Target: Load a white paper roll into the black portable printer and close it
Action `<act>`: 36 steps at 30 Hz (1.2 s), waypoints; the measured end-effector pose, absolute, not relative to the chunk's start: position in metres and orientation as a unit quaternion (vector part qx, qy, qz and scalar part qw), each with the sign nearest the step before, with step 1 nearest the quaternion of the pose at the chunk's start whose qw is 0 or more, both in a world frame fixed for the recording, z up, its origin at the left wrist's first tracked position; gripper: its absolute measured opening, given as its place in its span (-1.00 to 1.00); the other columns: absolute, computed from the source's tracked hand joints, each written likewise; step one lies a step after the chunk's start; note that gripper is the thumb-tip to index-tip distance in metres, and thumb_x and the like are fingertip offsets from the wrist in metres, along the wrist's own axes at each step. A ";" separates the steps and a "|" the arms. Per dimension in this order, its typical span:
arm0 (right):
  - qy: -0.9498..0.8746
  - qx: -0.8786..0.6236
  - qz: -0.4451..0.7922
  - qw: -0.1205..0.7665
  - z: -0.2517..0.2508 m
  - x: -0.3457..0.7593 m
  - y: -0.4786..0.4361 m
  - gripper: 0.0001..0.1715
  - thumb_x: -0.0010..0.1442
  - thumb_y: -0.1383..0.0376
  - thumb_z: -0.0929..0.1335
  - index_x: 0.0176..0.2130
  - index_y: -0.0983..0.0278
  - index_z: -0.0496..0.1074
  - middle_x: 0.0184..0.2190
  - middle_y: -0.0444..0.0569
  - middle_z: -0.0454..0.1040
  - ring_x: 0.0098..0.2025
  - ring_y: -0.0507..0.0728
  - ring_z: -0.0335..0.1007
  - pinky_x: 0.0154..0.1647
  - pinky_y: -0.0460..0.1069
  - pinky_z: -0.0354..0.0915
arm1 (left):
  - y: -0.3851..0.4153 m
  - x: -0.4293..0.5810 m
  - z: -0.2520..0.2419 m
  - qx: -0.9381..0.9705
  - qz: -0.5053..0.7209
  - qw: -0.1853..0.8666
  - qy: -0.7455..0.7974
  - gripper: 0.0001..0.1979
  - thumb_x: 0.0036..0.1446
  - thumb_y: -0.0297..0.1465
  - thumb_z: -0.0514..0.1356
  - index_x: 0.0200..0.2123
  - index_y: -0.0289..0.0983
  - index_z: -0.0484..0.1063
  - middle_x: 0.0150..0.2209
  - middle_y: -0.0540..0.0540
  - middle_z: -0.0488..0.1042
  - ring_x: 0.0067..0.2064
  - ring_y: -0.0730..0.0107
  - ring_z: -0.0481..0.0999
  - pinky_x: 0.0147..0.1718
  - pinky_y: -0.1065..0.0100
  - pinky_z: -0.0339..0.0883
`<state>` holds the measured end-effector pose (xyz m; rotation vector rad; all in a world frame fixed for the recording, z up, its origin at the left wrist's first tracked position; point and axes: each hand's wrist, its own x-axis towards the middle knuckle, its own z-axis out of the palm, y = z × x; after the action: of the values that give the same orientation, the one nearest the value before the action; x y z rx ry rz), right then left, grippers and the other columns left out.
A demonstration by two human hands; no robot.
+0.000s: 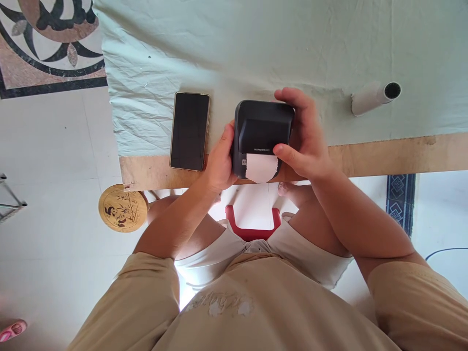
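**Printer Steadied at Table Edge, Paper Strip Exposed**

Step in hand, as judged: bracing the unit while the paper at its slot is attended to. The small black plastic thermal printer (263, 131) rests on the near wooden table edge (402, 156), between both hands. The left hand (219, 163) is curled against its left side, gripping the casing. The right hand (305, 141) wraps the right side and top, with the thumb beside the ragged white paper strip (260, 168) that protrudes from the front slot. The next move probably calls for a firm left-hand brace and a clean pinch on the strip. The casing is matte and rounded, with small white lettering above the slot.
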<state>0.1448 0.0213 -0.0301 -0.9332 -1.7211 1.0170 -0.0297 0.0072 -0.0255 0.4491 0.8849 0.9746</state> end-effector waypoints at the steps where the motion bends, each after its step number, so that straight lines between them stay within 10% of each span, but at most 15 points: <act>1: -0.705 -0.369 0.409 0.446 -0.029 0.145 0.022 -0.14 0.02 0.01 0.37 0.23 0.01 0.03 0.19 -0.01 0.17 0.16 0.21 0.23 0.09 0.17 0.37 | 0.007 -0.030 -0.026 0.205 0.454 0.769 0.402 -0.51 0.16 0.05 -0.02 -0.12 -0.17 0.43 -0.21 -0.05 0.57 0.11 0.20 0.47 -0.04 0.23 0.47; 14: -0.735 -0.375 0.366 0.432 -0.022 0.149 0.023 -0.03 -0.03 -0.06 0.40 0.27 0.01 0.03 0.27 -0.03 0.06 0.31 0.26 0.03 0.17 0.20 0.30 | 0.014 -0.030 -0.021 0.209 0.452 0.786 0.366 -0.56 0.16 0.00 0.00 -0.26 -0.20 0.46 -0.25 -0.06 0.59 0.12 0.18 0.45 -0.01 0.24 0.45; 18: -0.674 -0.465 0.208 0.535 -0.016 0.150 0.025 -0.23 -0.05 -0.18 0.37 0.06 0.09 0.27 -0.17 -0.04 0.29 -0.18 0.14 0.33 -0.24 0.09 0.38 | 0.013 -0.032 -0.022 0.277 0.446 0.782 0.336 -0.57 0.08 -0.01 0.11 -0.13 -0.18 0.41 -0.15 -0.05 0.55 0.10 0.14 0.46 -0.06 0.24 0.45; 21: -0.606 -0.485 0.178 0.605 -0.011 0.147 0.027 -0.59 0.05 -0.03 0.40 -0.26 0.14 0.24 -0.50 -0.20 0.12 -0.59 -0.05 0.08 -0.57 -0.05 0.17 | 0.011 -0.036 -0.025 0.319 0.410 0.776 0.358 -0.46 -0.04 -0.14 0.30 0.02 -0.09 0.29 -0.09 -0.01 0.50 0.00 0.21 0.53 -0.16 0.30 0.44; 25: -0.578 -0.476 0.187 0.635 -0.007 0.142 0.026 -0.52 0.12 0.02 0.37 -0.45 0.16 0.01 -0.58 -0.22 0.21 -0.53 0.02 0.31 -0.55 -0.04 0.22 | 0.010 -0.038 -0.028 0.329 0.406 0.775 0.355 -0.49 0.00 -0.19 0.29 0.03 -0.09 0.28 -0.11 0.00 0.49 -0.06 0.30 0.54 -0.17 0.35 0.42; 31: -0.720 -0.571 0.120 0.376 0.004 0.139 0.014 -0.93 0.16 0.24 0.32 -0.32 0.19 0.37 -0.36 -0.15 0.55 -0.46 0.01 0.40 -0.46 -0.02 0.23 | 0.009 -0.036 -0.022 0.324 0.398 0.792 0.330 -0.55 0.07 -0.29 0.25 0.04 -0.11 0.26 0.01 -0.02 0.45 0.00 0.35 0.50 -0.08 0.37 0.40; 36: -0.777 -0.595 0.095 0.182 0.020 0.138 0.005 -0.84 0.17 0.25 0.28 -0.28 0.15 0.47 -0.20 -0.19 0.57 -0.29 0.07 0.48 -0.43 -0.03 0.16 | 0.008 -0.036 -0.022 0.327 0.399 0.787 0.338 -0.55 0.07 -0.33 0.25 0.05 -0.11 0.26 0.03 0.00 0.43 0.06 0.39 0.45 -0.06 0.45 0.36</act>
<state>0.1376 0.0050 0.0200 -1.6787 -2.1949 0.2682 -0.0364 0.0079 -0.0225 0.7047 0.7274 0.8598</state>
